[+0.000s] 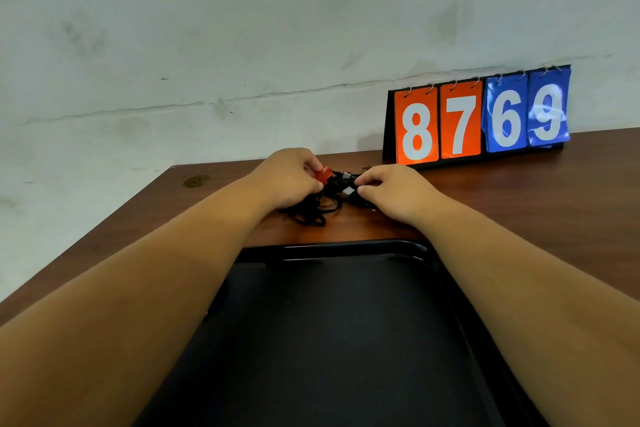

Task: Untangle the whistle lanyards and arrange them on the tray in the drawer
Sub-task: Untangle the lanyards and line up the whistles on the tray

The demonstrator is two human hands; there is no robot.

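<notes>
While a black tray (346,248) is lying just below the desk's (519,191) front edge, between the forearms, the tangled black whistle lanyards (311,215) are sitting on the desk just beyond it. The left hand (291,177) is pinching a red whistle (323,174); the right hand (394,191) is pinching a silver clasp (349,191) in the tangle. A flip scoreboard (481,118) is standing near, behind-right.

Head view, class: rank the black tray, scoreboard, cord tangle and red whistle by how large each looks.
1. black tray, though it lies nearest the camera, which flatters it
2. scoreboard
3. cord tangle, partly hidden
4. red whistle, smallest
</notes>
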